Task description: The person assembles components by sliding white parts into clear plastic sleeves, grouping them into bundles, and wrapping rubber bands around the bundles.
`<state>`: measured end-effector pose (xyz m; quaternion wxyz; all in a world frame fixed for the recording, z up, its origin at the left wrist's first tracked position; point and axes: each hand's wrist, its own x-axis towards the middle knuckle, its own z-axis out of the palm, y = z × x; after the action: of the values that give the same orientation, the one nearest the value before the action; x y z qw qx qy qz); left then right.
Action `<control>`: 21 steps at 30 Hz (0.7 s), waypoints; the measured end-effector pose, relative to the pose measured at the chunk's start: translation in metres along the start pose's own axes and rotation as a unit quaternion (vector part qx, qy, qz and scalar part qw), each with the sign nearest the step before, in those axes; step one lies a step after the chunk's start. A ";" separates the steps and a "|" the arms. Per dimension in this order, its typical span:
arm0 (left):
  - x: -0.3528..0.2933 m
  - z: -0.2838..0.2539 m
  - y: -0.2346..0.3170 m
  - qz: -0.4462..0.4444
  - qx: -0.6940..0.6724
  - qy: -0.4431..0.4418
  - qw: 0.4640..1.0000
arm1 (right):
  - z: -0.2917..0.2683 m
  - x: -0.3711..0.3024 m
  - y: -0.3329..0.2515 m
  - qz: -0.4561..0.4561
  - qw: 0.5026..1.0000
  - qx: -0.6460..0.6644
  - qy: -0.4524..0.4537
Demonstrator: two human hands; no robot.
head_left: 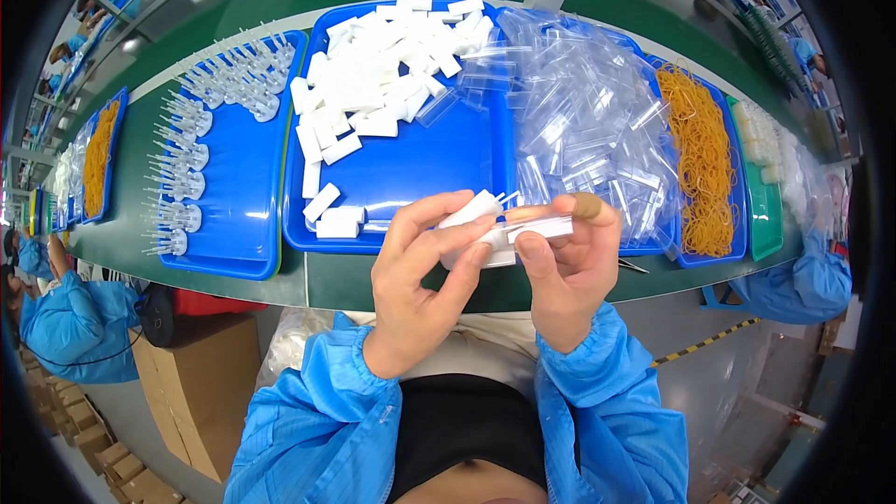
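In front of my chest both hands meet over small white parts. My left hand (425, 257) is closed on a white block (469, 210), with two thin prongs showing past its right end. My right hand (574, 261) pinches a white rectangular piece (541, 228) between thumb and fingers, touching the parts in the left. A tan cover wraps one right fingertip. How the parts join is partly hidden by my fingers. Just beyond lies a blue tray (420, 182) of loose white blocks (373, 65). To its right, clear plastic sleeves (593, 112) heap over another tray.
A blue tray (238, 196) at left holds white round-based pieces with upright thin prongs (182, 182). Yellow-orange rubber bands (698, 159) fill a right-hand tray, beside a green tray (765, 224). A cardboard box (201, 392) stands below the bench at left. Co-workers in blue sit both sides.
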<state>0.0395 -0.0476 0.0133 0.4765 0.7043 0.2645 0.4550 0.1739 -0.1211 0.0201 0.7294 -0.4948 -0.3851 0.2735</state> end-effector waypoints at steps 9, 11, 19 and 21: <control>0.004 -0.001 0.004 -0.027 0.006 0.007 1.000 | -0.002 -0.002 0.005 -0.053 0.997 -0.046 -0.037; 0.004 0.001 0.002 -0.006 0.024 0.018 1.000 | -0.002 -0.001 0.004 -0.052 0.997 -0.052 -0.035; 0.001 -0.001 0.006 0.009 0.031 0.011 0.999 | -0.006 0.008 -0.009 -0.034 0.992 -0.108 -0.046; -0.001 0.001 0.005 0.008 0.030 0.013 0.999 | -0.001 0.005 -0.007 -0.046 0.989 -0.140 -0.016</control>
<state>0.0397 -0.0506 0.0173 0.4475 0.7146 0.2785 0.4598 0.1774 -0.1199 0.0282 0.6587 -0.5692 -0.4534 0.1914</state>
